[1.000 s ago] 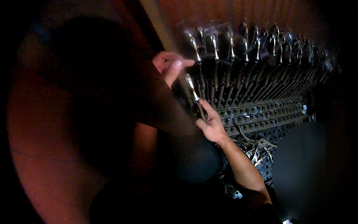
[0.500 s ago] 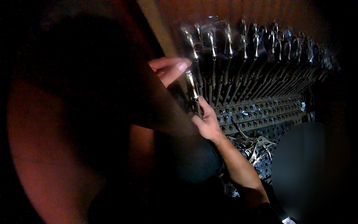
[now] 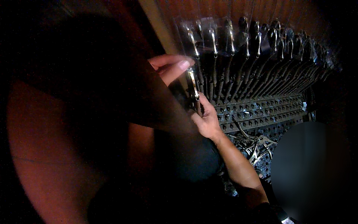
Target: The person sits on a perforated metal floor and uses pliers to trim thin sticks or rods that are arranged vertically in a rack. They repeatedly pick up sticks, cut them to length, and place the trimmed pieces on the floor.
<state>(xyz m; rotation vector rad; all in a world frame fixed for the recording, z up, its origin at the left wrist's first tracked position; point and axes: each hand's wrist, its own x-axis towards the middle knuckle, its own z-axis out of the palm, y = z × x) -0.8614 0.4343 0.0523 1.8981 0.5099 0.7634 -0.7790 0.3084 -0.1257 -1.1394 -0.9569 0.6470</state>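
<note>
Blocking: left hidden by dark mass [image 3: 97,67], lower right by grey shape [image 3: 298,171].
Right hand [image 3: 207,121]: silver-headed rod [image 3: 192,80] pinched at its dark stem.
Left hand [image 3: 172,69]: fingers pressed together at its head, contact unclear.
Behind: similar rods [image 3: 258,44] ranked; beyond, brown panel [image 3: 216,9].

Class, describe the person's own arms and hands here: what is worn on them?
Both the left hand and the right hand are ungloved. The right forearm is bare, with no watch or bracelet visible; what looks like a dark sleeve starts higher up. Darkness hides any left sleeve.
</note>
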